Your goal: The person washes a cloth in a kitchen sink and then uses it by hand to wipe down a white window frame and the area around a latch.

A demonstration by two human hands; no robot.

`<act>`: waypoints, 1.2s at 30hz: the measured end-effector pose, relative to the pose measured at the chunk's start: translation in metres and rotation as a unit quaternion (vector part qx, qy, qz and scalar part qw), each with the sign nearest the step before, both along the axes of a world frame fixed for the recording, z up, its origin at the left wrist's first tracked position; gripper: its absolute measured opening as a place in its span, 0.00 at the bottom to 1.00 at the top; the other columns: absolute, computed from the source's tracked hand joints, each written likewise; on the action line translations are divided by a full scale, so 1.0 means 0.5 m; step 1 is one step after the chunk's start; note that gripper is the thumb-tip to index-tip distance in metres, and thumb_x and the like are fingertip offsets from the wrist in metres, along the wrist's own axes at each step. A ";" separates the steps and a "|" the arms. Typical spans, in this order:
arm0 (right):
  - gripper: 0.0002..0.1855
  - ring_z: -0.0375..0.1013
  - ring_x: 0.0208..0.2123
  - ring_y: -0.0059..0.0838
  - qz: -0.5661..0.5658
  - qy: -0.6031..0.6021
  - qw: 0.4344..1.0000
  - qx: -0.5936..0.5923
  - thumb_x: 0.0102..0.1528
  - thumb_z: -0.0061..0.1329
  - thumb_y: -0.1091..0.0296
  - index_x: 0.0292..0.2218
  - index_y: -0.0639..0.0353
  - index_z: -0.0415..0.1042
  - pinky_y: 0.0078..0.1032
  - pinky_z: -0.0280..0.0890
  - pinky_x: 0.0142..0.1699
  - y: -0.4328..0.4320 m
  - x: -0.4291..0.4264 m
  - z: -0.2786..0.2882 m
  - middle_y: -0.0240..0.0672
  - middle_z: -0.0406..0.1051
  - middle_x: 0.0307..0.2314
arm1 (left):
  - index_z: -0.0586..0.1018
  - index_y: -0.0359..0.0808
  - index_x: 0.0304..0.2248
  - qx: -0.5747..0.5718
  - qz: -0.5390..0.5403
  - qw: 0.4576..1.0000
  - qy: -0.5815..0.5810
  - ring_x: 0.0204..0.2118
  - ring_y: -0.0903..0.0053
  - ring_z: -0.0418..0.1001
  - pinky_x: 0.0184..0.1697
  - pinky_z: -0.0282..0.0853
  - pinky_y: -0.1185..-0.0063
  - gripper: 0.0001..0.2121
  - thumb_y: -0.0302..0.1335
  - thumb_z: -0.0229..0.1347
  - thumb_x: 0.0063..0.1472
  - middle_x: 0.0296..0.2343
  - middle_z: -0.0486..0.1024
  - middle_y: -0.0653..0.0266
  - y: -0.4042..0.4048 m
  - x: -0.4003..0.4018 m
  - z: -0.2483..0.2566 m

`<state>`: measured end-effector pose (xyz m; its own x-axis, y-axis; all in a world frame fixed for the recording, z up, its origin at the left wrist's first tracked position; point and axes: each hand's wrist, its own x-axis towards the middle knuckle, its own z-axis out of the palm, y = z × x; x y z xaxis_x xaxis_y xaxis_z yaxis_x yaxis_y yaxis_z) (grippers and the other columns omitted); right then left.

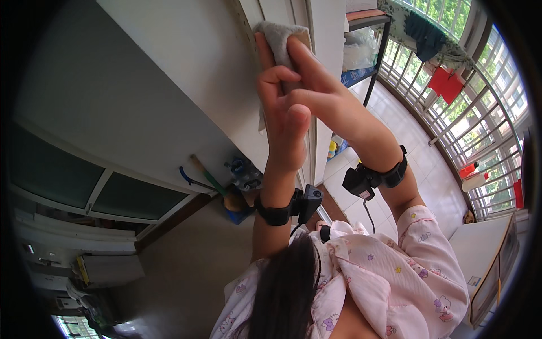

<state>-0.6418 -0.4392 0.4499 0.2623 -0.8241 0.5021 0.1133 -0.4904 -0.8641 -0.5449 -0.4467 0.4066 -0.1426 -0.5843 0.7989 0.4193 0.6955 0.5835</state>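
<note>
Both my arms reach up to a white door frame. A grey cloth is bunched against the frame's upper part. My left hand holds the cloth, its thumb turned towards me; a corner of cloth shows at its left side. My right hand crosses close beside it, its fingers on the cloth's right part. The fingers overlap, so part of the grip is hidden. Each wrist wears a black strap with a small camera, the left wrist camera and the right wrist camera.
Left of the frame is a white wall. Plastic bottles, a broom and a blue dustpan stand low there. To the right are a metal shelf rack, a railed window with hanging cloths, and a white cabinet.
</note>
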 end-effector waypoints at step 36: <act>0.24 0.64 0.36 0.49 -0.327 0.119 0.915 -0.203 0.42 0.47 0.68 0.42 0.65 0.60 0.34 0.62 0.40 -0.041 0.030 -0.105 0.48 0.64 0.35 | 0.61 0.28 0.50 0.254 0.175 0.946 -0.098 0.53 0.67 0.59 0.55 0.55 0.70 0.19 0.33 0.39 0.63 0.49 0.61 0.53 0.069 0.099 -0.399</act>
